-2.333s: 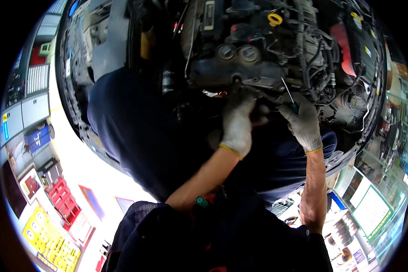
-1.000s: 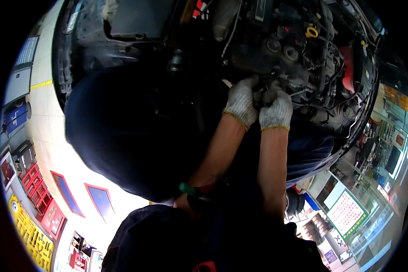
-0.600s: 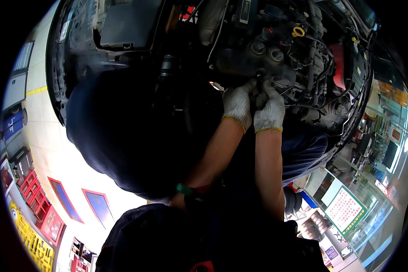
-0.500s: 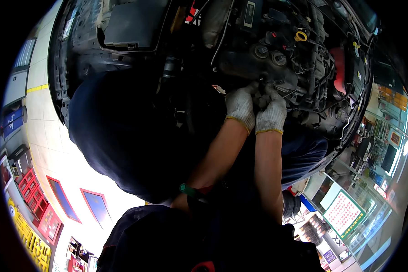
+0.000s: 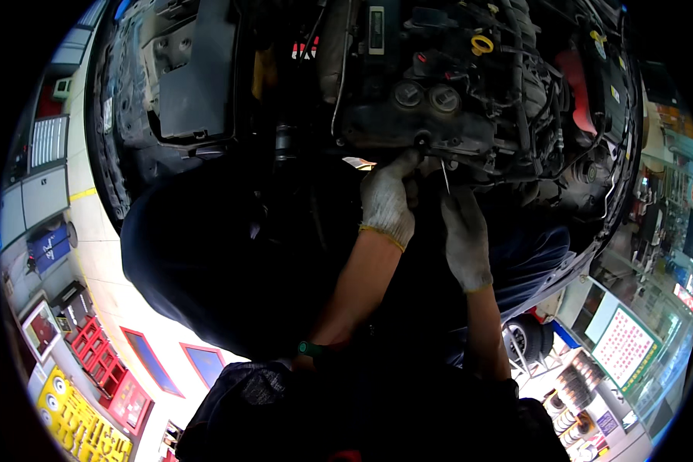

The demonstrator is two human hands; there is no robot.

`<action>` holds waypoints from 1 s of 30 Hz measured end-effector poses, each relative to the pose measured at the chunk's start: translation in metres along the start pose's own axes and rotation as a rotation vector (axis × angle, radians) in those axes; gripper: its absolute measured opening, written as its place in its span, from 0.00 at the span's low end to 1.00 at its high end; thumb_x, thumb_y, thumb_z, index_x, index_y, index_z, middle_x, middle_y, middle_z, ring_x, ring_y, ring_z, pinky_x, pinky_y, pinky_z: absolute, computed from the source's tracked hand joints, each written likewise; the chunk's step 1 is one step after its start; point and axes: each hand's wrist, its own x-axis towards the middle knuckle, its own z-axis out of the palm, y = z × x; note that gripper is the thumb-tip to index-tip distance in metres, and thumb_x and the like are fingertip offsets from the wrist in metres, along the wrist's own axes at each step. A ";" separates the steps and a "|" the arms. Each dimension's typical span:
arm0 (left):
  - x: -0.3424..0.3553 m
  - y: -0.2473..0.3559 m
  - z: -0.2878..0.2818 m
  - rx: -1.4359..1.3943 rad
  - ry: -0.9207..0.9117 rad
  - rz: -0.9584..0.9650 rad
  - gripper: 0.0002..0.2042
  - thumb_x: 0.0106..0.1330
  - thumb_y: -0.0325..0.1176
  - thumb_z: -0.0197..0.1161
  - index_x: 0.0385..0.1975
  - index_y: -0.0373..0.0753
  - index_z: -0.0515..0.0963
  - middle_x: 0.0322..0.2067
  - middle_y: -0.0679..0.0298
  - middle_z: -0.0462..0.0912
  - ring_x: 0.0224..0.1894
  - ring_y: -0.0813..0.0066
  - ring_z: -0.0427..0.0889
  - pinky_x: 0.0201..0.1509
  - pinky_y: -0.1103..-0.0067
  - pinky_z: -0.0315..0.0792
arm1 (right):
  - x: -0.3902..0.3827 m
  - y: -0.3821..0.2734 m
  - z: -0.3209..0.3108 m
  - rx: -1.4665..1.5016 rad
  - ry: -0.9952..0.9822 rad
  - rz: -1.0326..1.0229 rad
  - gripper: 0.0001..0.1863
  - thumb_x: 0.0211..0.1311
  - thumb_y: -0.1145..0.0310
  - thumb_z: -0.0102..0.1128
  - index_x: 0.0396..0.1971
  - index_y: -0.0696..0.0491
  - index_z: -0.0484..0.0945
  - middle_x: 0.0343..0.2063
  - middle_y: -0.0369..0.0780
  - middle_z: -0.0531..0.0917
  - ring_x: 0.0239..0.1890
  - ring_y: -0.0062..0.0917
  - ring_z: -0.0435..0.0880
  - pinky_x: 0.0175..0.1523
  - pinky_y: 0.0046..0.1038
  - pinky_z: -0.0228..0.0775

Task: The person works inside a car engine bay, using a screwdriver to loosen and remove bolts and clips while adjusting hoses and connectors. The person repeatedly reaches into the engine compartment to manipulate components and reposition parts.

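Note:
Both my hands wear white knit gloves with yellow cuffs, and they are at the near edge of a dark car engine (image 5: 416, 123). My left hand (image 5: 389, 200) is closed, its thumb and fingertips up against the engine's lower edge beside a small round bolt-like part (image 5: 421, 142). Whatever lies between those fingers is hidden. A little lower and to the right, my right hand (image 5: 467, 239) holds a thin, bright metal rod (image 5: 445, 177) that points up toward the engine edge. The rod's lower end disappears in the glove.
Two round black caps (image 5: 426, 96) and a yellow ring handle (image 5: 482, 45) sit on the engine. A black box cover (image 5: 196, 77) lies left, a red part (image 5: 575, 92) right. Beyond the car stand a red rack (image 5: 100, 358), a yellow tool board (image 5: 81, 420) and a glass counter (image 5: 647, 331).
My right hand has drawn back from the engine edge, away from the left, and a thin metal rod now shows in it. The left stays near the edge. The whole view has shifted.

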 end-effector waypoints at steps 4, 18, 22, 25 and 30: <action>0.005 -0.003 0.007 -0.005 0.052 0.028 0.04 0.69 0.32 0.68 0.33 0.41 0.84 0.22 0.76 0.73 0.21 0.85 0.63 0.27 0.83 0.57 | 0.005 0.004 -0.002 -0.239 -0.053 -0.085 0.12 0.80 0.66 0.52 0.46 0.58 0.80 0.28 0.43 0.80 0.28 0.25 0.78 0.37 0.30 0.73; 0.004 0.001 0.006 -0.037 -0.009 0.039 0.06 0.77 0.33 0.58 0.42 0.42 0.81 0.32 0.72 0.82 0.19 0.90 0.64 0.20 0.88 0.54 | 0.039 0.012 0.007 0.104 -0.114 -0.031 0.19 0.81 0.57 0.53 0.38 0.59 0.80 0.18 0.37 0.74 0.19 0.19 0.71 0.26 0.24 0.64; -0.002 0.005 0.011 -0.029 0.050 0.040 0.07 0.76 0.34 0.59 0.43 0.41 0.82 0.34 0.71 0.84 0.23 0.88 0.72 0.22 0.87 0.58 | 0.030 -0.019 0.008 0.421 -0.135 0.369 0.18 0.79 0.53 0.56 0.36 0.52 0.81 0.18 0.30 0.75 0.14 0.13 0.66 0.19 0.20 0.55; 0.006 0.001 0.004 0.009 -0.048 0.057 0.07 0.76 0.34 0.59 0.43 0.42 0.82 0.36 0.70 0.85 0.28 0.86 0.76 0.24 0.87 0.59 | 0.034 -0.010 0.010 0.577 -0.149 0.416 0.17 0.77 0.51 0.58 0.36 0.50 0.81 0.19 0.28 0.75 0.12 0.11 0.64 0.16 0.17 0.51; 0.002 0.002 0.006 0.001 0.013 0.029 0.04 0.74 0.33 0.63 0.40 0.42 0.83 0.31 0.72 0.83 0.25 0.86 0.75 0.24 0.86 0.61 | 0.051 -0.022 -0.009 0.576 -0.305 0.417 0.15 0.77 0.53 0.59 0.37 0.49 0.81 0.18 0.29 0.75 0.12 0.10 0.63 0.16 0.16 0.49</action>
